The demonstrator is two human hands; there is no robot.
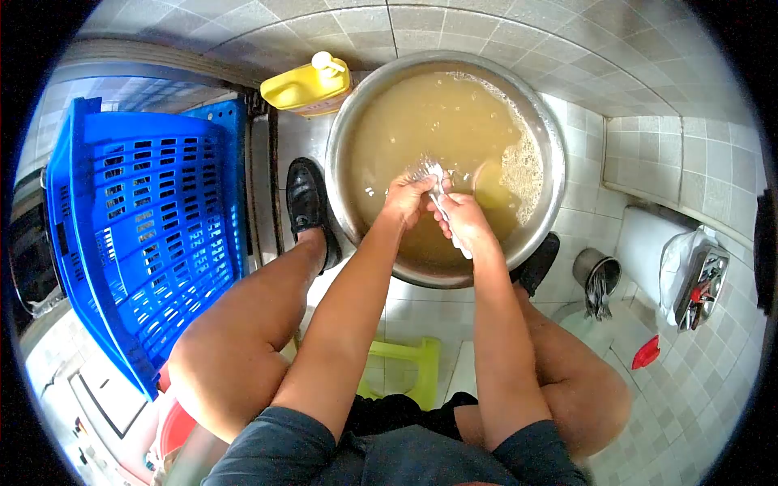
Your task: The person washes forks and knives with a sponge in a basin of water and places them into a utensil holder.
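A wide metal basin [553, 154] of cloudy brown water stands on the floor before me. Over the water, my right hand [466, 219] is closed round the handle of a shiny metal spoon [438, 185]. My left hand [409, 197] grips near the spoon's upper end, thumb pressed on it; its other fingers are partly hidden. Whether more than one utensil is in my hands, I cannot tell. A pale yellowish round shape [496, 185] shows under the water to the right, beside foam [521, 170] along the basin's inner wall.
A yellow jug [304, 87] stands behind the basin at left. The blue slotted crate [154, 194] fills the left side. To the right are a metal pot [596, 267] with several utensils, a metal tray [707, 287] and a red object [646, 352]. A green stool [417, 368] is below me.
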